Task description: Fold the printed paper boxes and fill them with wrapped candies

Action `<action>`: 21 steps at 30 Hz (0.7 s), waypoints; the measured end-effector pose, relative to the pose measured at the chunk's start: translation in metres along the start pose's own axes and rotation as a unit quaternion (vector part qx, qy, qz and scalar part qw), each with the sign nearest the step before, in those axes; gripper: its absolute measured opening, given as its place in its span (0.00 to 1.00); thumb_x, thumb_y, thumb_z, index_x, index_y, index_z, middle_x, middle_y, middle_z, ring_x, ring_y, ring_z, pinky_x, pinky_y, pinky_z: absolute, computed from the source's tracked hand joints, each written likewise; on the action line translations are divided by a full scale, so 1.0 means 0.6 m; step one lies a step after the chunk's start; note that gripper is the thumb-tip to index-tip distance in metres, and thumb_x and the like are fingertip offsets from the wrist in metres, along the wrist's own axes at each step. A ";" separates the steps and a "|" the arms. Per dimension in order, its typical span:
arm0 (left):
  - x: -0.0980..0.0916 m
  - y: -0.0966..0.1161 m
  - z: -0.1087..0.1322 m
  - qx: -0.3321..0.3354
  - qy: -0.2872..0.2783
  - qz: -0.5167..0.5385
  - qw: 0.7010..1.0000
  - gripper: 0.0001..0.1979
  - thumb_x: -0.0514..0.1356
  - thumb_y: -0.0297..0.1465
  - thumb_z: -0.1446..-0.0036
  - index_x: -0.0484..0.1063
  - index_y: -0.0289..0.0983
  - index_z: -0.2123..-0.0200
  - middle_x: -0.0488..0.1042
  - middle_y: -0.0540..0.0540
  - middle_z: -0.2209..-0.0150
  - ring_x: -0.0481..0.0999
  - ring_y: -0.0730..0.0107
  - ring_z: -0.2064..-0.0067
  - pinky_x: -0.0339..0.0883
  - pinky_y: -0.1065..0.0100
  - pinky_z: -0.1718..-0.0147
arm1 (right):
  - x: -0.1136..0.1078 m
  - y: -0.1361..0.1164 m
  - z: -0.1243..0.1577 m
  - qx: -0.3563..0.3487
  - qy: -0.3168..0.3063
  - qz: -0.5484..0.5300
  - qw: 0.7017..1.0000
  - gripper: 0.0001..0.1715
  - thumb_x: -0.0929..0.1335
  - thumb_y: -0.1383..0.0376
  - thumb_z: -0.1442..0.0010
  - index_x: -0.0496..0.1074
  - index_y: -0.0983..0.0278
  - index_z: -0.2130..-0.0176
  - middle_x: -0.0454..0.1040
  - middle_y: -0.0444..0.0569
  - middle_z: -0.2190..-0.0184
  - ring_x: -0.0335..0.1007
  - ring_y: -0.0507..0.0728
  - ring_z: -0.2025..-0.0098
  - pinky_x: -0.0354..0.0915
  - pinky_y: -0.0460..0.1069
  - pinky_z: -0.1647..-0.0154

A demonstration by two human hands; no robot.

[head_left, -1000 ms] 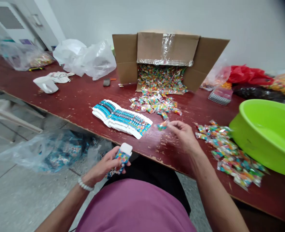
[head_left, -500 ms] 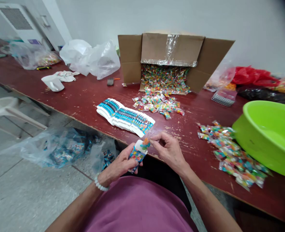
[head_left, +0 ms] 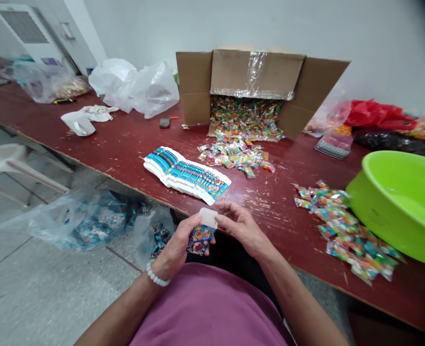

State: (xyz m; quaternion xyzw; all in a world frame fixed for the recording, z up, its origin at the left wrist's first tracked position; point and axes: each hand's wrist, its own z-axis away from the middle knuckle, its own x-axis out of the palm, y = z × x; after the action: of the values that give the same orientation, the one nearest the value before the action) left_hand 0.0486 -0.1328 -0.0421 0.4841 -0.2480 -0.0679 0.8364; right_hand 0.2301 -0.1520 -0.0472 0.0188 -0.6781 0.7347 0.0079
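My left hand (head_left: 181,240) is closed around a small printed blue candy box (head_left: 200,239), held at the table's front edge. Its white flap (head_left: 208,216) stands up at the top. My right hand (head_left: 243,226) has its thumb and fingers at the flap's right edge, pinching it. No candy packet shows in the box's mouth; the inside is hidden from me. Just beyond my hands, a row of flat, overlapping boxes (head_left: 187,175) lies on the table. Small clear packets of colourful candy (head_left: 237,154) are spread behind it.
An open cardboard carton (head_left: 257,72) spills candy packets onto the red table (head_left: 126,154). At right, a green basin (head_left: 385,206) stands beside more candy packets (head_left: 349,230). Plastic bags (head_left: 100,223) with blue packs are on the floor at left, near a white stool (head_left: 14,158).
The candy packet pinched in my right hand above the box is no longer visible. My right fingers have moved left onto the flap, and the box has turned to face me more.
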 end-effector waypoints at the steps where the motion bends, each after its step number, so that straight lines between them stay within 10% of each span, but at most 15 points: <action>1: 0.001 -0.003 0.001 0.012 0.004 0.001 1.000 0.26 0.60 0.51 0.43 0.76 0.32 0.56 0.78 0.44 0.72 0.74 0.68 0.75 0.69 0.70 0.78 | 0.005 0.004 0.000 0.005 -0.019 -0.006 1.000 0.22 0.72 0.53 0.42 0.73 0.62 0.52 0.75 0.45 0.67 0.70 0.53 0.68 0.67 0.47 0.68; 12: 0.005 -0.001 -0.006 -0.092 -0.025 0.178 0.979 0.23 0.56 0.52 0.38 0.72 0.36 0.60 0.73 0.48 0.78 0.72 0.68 0.81 0.70 0.68 0.85 | 0.032 -0.001 0.012 -0.263 0.003 0.204 0.943 0.12 0.66 0.60 0.33 0.80 0.57 0.60 0.82 0.50 0.60 0.78 0.59 0.57 0.71 0.53 0.53; 21: 0.006 -0.016 -0.006 -0.047 0.012 0.082 0.995 0.34 0.51 0.58 0.39 0.76 0.33 0.53 0.77 0.45 0.75 0.70 0.72 0.83 0.65 0.71 0.85 | 0.038 -0.008 0.007 -0.026 -0.033 0.022 0.999 0.11 0.70 0.58 0.39 0.78 0.63 0.63 0.81 0.48 0.66 0.71 0.50 0.78 0.69 0.46 0.76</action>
State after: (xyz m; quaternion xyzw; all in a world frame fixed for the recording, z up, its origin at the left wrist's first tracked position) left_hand 0.0546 -0.1360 -0.0505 0.4232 -0.2730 -0.0048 0.8639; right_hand 0.2076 -0.1560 -0.0414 0.0275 -0.6973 0.7156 -0.0300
